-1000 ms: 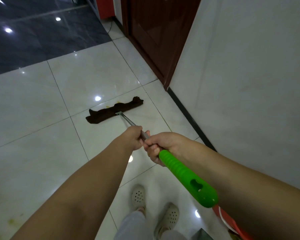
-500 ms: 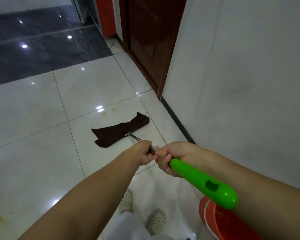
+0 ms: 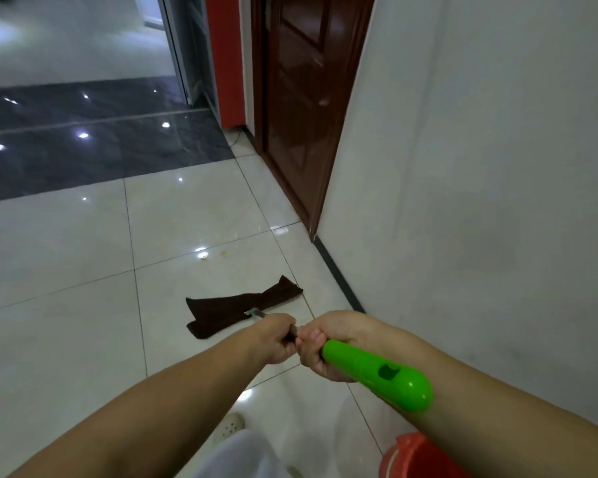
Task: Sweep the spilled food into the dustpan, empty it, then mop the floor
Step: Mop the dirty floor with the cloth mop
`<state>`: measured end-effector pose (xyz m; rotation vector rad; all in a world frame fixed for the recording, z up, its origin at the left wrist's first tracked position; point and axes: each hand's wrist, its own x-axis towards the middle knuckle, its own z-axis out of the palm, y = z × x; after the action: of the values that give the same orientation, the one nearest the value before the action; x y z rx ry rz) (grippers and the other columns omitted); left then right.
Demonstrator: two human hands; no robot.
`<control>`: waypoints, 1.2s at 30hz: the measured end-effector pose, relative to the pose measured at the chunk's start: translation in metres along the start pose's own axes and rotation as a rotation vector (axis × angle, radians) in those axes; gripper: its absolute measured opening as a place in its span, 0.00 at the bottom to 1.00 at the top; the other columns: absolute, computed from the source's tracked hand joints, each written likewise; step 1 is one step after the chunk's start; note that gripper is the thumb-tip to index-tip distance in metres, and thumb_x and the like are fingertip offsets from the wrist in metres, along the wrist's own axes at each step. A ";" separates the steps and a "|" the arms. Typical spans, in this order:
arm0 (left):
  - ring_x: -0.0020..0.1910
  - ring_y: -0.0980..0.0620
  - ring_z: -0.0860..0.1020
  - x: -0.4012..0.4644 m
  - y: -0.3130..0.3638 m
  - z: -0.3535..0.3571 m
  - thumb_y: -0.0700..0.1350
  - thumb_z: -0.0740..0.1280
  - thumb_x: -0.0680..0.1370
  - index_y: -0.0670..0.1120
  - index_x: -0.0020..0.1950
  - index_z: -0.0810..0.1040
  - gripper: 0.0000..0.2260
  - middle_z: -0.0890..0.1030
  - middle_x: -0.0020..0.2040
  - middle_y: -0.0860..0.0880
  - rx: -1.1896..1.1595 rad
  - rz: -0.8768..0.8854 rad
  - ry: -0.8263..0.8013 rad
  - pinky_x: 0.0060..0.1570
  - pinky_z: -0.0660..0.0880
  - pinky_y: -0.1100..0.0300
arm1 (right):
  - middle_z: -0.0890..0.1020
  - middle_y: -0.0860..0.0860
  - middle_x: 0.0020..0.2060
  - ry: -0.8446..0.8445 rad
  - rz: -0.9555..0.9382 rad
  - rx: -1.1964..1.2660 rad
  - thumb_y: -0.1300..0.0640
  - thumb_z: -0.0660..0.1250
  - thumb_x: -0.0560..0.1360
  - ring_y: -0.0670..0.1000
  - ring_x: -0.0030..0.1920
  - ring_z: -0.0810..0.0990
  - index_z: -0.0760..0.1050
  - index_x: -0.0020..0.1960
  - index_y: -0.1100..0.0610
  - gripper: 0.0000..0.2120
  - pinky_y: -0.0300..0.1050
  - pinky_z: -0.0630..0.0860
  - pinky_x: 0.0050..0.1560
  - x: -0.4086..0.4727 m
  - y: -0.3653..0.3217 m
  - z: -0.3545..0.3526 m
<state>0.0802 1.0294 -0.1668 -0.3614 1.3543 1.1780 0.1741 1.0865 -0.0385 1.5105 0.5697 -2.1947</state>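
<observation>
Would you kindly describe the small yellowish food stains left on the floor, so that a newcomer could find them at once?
Start at the dark brown wooden door on the right and drop to the glossy white floor tiles in front of it. Beyond the flat dark brown mop cloth, near a tile joint, lie the small yellowish food stains. Unlike the bright white light reflections beside them, they are dull and yellowish.

Glossy white tile floor (image 3: 66,263): brown mop cloth (image 3: 235,307), yellow specks (image 3: 204,257).
</observation>
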 end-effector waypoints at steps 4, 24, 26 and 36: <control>0.29 0.52 0.68 0.011 0.010 -0.006 0.36 0.53 0.81 0.39 0.38 0.65 0.12 0.66 0.31 0.45 0.002 -0.001 0.031 0.16 0.69 0.69 | 0.67 0.54 0.15 0.029 -0.002 -0.074 0.66 0.58 0.80 0.46 0.10 0.63 0.67 0.34 0.63 0.15 0.31 0.60 0.11 0.005 -0.009 0.012; 0.12 0.54 0.70 0.097 0.197 -0.064 0.36 0.53 0.80 0.40 0.33 0.65 0.15 0.69 0.14 0.46 -0.129 0.040 0.073 0.15 0.67 0.69 | 0.68 0.52 0.30 0.061 0.065 -0.153 0.64 0.58 0.80 0.45 0.11 0.64 0.68 0.38 0.63 0.12 0.30 0.60 0.11 0.087 -0.190 0.123; 0.11 0.55 0.69 0.106 0.221 -0.072 0.37 0.53 0.81 0.40 0.33 0.64 0.16 0.68 0.13 0.47 -0.137 0.041 0.074 0.14 0.67 0.69 | 0.68 0.51 0.31 0.065 0.072 -0.155 0.63 0.59 0.81 0.45 0.11 0.64 0.68 0.38 0.62 0.12 0.31 0.60 0.11 0.096 -0.210 0.138; 0.11 0.55 0.67 0.154 0.310 -0.108 0.38 0.54 0.81 0.41 0.35 0.64 0.14 0.67 0.15 0.47 -0.223 0.019 0.074 0.16 0.69 0.68 | 0.66 0.51 0.30 0.077 0.043 -0.130 0.65 0.57 0.80 0.44 0.11 0.63 0.68 0.37 0.61 0.13 0.30 0.60 0.11 0.136 -0.285 0.196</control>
<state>-0.2613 1.1447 -0.2034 -0.5572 1.2948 1.3478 -0.1768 1.2016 -0.0740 1.5293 0.6847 -2.0338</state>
